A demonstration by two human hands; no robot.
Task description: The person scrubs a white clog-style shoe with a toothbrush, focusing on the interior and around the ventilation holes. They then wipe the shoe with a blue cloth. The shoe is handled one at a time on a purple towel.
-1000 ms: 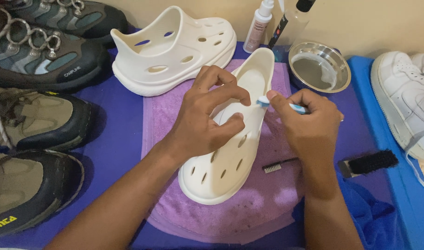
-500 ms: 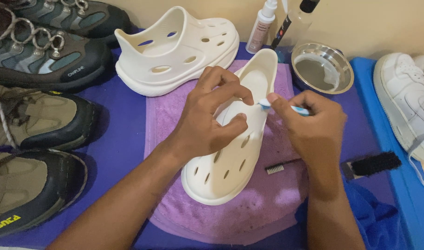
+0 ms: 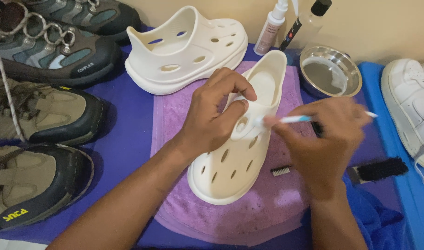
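A: What sits along the left edge?

B: Hiking boots in a column, dark and tan, on a purple cloth.

A: And moving inward?

B: A purple towel lies on that cloth. A cream clog rests on it, toe toward the person, heel pointing to the wall. Its mate, a second clog, stands behind it, just off the towel's far corner.

A: What is the left hand doing?

B: The left hand is closed on the clog's upper, thumb pressed on top, fingers curled over the opening's edge, steadying it.

A: And the right?

B: The right hand is blurred, but it grips a toothbrush with a white and blue handle; the head touches the clog's side, near the left thumb.

A: Anything around it?

B: A small brush lies on the towel just beside the clog, a black brush farther right. Behind stand two bottles and a metal bowl. A white sneaker lies on a blue mat at the far right.
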